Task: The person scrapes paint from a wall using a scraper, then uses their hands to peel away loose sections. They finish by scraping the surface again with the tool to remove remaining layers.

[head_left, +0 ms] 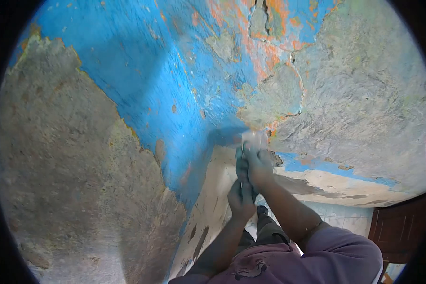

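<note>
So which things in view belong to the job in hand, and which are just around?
Apparently in the job: left hand, right hand, blurred pale-ended tool, worn blue paint, rough grey wall.
Just around: brown panelled woodwork, tiled floor.

Right hand [260, 165]: centre, gripping tool [255, 139]
Left hand [242, 198]: just below, gripping tool
Paint [123, 61]: blue, upper left
Plaster [364, 90]: grey, right

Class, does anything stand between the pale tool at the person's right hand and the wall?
Nothing visible does: the right hand and left hand lie lower in view than the pale tool. Whether it touches the wall is unclear.
</note>
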### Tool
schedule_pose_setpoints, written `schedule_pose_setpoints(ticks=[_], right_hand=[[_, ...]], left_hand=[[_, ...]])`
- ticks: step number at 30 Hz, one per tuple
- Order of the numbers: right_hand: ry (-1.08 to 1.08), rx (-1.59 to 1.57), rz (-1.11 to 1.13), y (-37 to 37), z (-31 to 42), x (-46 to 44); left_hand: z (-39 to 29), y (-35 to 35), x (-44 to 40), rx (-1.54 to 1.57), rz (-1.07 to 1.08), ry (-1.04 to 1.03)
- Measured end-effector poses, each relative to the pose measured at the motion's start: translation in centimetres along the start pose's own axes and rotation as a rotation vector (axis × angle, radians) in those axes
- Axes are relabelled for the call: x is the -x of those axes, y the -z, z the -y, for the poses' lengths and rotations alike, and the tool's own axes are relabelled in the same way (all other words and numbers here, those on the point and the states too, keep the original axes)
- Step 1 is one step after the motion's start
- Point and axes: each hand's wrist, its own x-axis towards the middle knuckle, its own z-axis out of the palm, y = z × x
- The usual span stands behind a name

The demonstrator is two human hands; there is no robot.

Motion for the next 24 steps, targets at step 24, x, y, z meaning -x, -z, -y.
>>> schedule_pose_setpoints(ticks=[24], right_hand=[[0.403,0.992,0.237,4.7,0.7,8.8]], left_hand=[[-2.6,0.2,1.4,0.518,0.363,0.295]])
